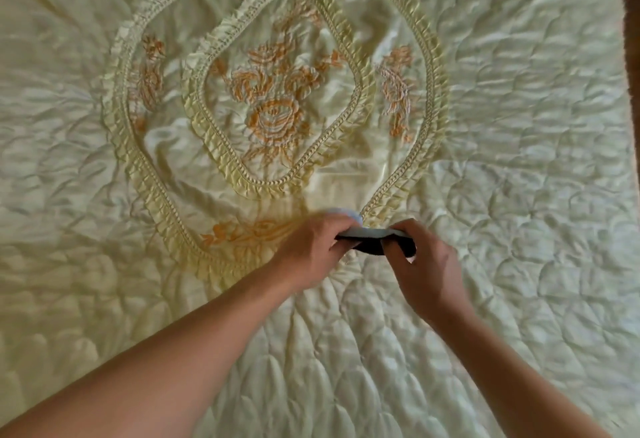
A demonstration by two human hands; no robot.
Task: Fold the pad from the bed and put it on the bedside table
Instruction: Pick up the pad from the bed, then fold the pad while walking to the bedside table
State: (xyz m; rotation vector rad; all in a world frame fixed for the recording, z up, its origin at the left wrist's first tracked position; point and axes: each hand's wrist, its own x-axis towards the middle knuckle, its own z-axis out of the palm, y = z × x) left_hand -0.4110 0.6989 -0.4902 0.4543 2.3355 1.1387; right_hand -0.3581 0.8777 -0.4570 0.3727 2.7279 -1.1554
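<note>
Both my bare forearms reached forward from the bottom of the view, the left one coming in from the lower left corner and the right one from the lower right, and they met over the near middle of the bed. My left hand (313, 247) was turned knuckles up, its fingers curled down and closed around the left end of the pad (372, 241). My right hand (424, 264) sat just beside it, tilted a little more upright, thumb toward me and fingers wrapped over the pad's right end, pinched tight on it.

The pad was small and bunched between the two hands, held just above the bedspread (519, 160) or touching it; I could not tell which. Its upper side showed pale blue, peeking out past my left fingertips and along the top between my hands, while the underside facing me was dark, nearly black. Most of it was hidden by my fingers, so I could not tell how many layers it lay in.

It sat at the near tip of the frilled border (398, 181) that ringed the orange embroidered roses (273, 118), with the quilted cream satin spread out on every side.
</note>
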